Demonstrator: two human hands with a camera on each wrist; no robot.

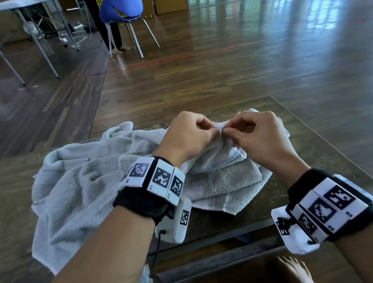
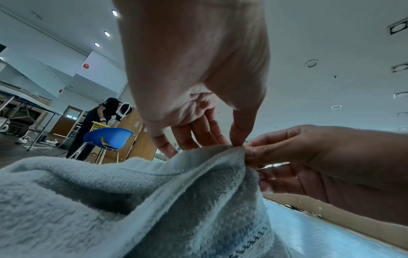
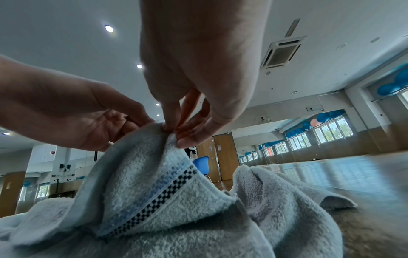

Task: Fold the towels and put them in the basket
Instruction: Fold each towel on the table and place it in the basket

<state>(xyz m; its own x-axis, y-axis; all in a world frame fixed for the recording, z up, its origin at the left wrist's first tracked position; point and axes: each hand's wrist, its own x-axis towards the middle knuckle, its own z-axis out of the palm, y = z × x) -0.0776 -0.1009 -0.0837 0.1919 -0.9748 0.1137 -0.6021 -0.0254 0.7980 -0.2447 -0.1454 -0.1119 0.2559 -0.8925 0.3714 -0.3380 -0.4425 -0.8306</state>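
Several pale grey-blue towels lie on a low dark wooden table [image 1: 314, 147]. My left hand [image 1: 214, 129] and right hand [image 1: 228, 132] meet above the table's middle. Each pinches the same raised edge of a towel [image 1: 215, 157] with a checked blue band [image 3: 159, 190]. In the wrist views the left hand [image 2: 233, 142] and right hand [image 3: 173, 133] hold the hem between thumb and fingertips, almost touching. Under this towel lies a flat folded towel [image 1: 223, 185]. A crumpled towel [image 1: 77, 191] spreads over the table's left side and hangs off the near edge.
A blue chair [image 1: 122, 6] stands far back on the wooden floor, with a yellow basket [image 2: 99, 126] on it and another person [image 2: 103, 118] bent over it. Folding tables [image 1: 3, 8] stand at the back left. My bare foot [image 1: 295, 273] is under the table's near edge.
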